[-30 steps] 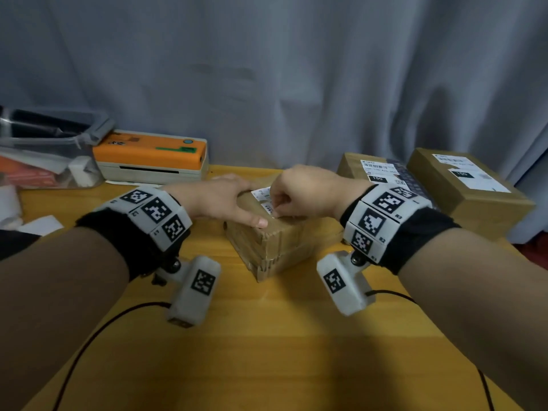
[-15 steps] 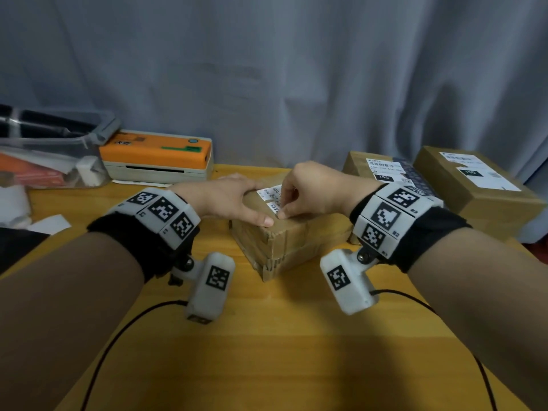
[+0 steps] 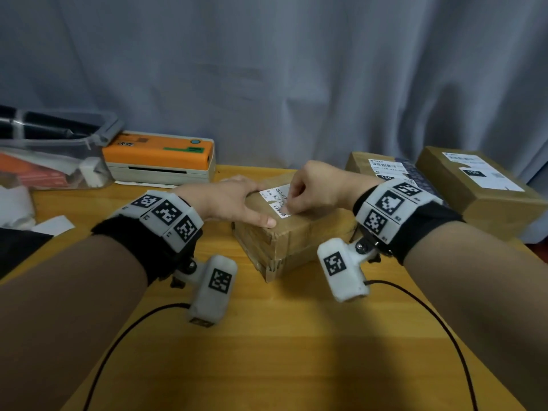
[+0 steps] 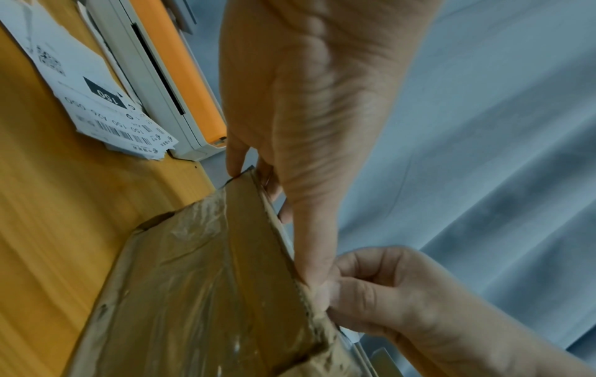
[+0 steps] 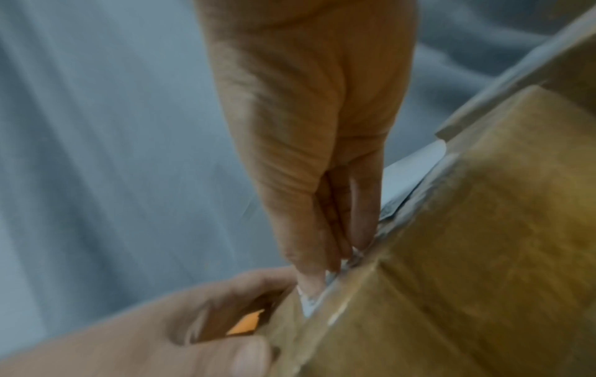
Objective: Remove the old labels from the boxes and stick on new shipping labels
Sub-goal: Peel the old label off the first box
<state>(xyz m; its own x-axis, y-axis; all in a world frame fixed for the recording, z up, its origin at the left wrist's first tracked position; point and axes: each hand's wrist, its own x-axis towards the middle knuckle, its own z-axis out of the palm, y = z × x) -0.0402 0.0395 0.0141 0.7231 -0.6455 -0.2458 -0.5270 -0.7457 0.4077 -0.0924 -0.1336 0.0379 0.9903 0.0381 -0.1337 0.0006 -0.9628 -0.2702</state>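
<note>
While left hand (image 3: 228,200) steadies box (image 3: 296,232), right hand (image 3: 314,188) pinches label (image 3: 277,200)

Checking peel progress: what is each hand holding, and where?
Right hand pinches the old label at its near corner; left hand presses flat on the box top.

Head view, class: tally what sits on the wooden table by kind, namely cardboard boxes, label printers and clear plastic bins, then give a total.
Cardboard boxes: 3 (one under the hands, two at the right)
Label printers: 1
Clear plastic bins: 1
Total: 5
</note>
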